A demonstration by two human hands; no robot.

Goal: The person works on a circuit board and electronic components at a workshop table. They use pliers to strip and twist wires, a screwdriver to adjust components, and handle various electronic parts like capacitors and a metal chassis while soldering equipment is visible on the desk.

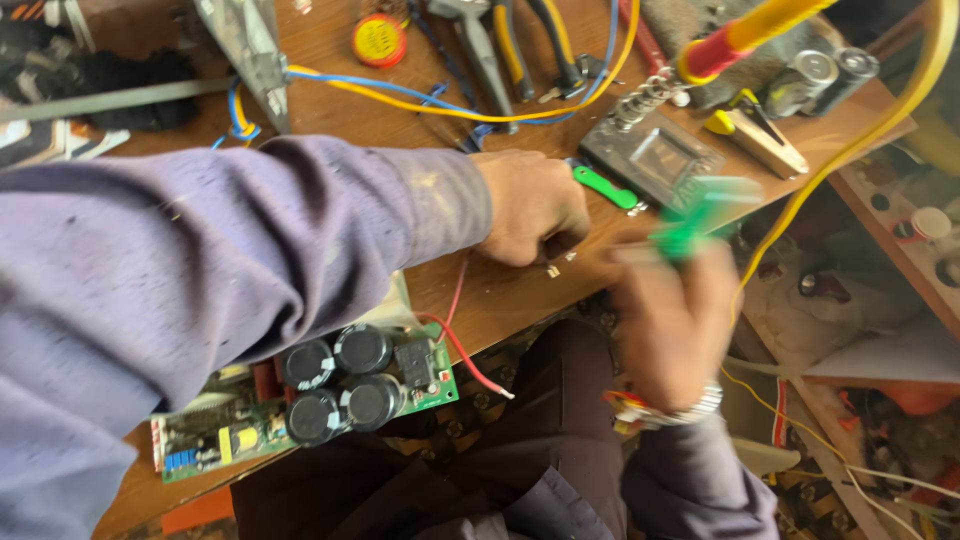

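Observation:
My left hand [530, 205] reaches across from the left in a purple sleeve and rests as a closed fist on the wooden bench [500, 295]. Nothing shows between its fingers. A thin red wire [458, 290] runs from the hand down to a green circuit board [420, 385] with large black capacitors, which hangs over the bench's front edge. Small metal bits [555, 268] lie just below the fist. My right hand [670, 320], with a watch on its wrist, is blurred by motion and grips a green-handled tool [690, 225] to the right of the fist.
A green-handled tool [605, 187] lies beside a grey metal block [655, 155]. A red-and-yellow soldering iron [740, 35] sits in a coiled stand. Pliers [480, 50], a round tape roll [380, 40], and yellow and blue wires [400, 95] cross the bench's back. Cluttered shelves stand at right.

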